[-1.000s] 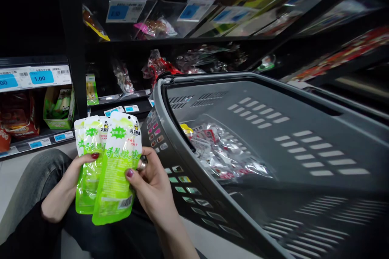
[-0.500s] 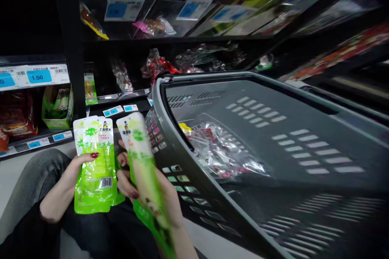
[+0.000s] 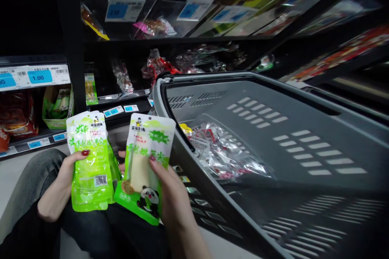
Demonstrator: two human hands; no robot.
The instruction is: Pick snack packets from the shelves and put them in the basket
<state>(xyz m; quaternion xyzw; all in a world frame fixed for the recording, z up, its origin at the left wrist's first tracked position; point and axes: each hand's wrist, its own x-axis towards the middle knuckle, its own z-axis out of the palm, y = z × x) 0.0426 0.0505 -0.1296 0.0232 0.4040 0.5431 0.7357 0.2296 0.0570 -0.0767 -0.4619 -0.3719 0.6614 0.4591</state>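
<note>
My left hand [image 3: 68, 174] is closed on a small stack of green-and-white snack pouches [image 3: 91, 170], thumb across the front, with the barcode side toward me. In my right hand [image 3: 173, 186] is another green-and-white snack pouch [image 3: 146, 162], its front with a panda picture facing me. My right thumb presses on that front, and some fingers show behind its left edge. The lower edges of the pouches lie close together above my lap. Just right of my right hand stands a grey shopping basket [image 3: 258, 89] holding clear and red plastic packets [image 3: 215, 149].
Dark store shelves [image 3: 182, 40] with price tags [image 3: 125, 8] and scattered packets rise ahead. A green display box [image 3: 57, 107] with similar pouches sits on the lower left shelf, beside red packets [image 3: 18, 113]. My bent knee [image 3: 33, 178] is at the left.
My right hand has turned its pouch, so the panda front now faces me squarely. My left hand and its stack have shifted slightly left and up.
</note>
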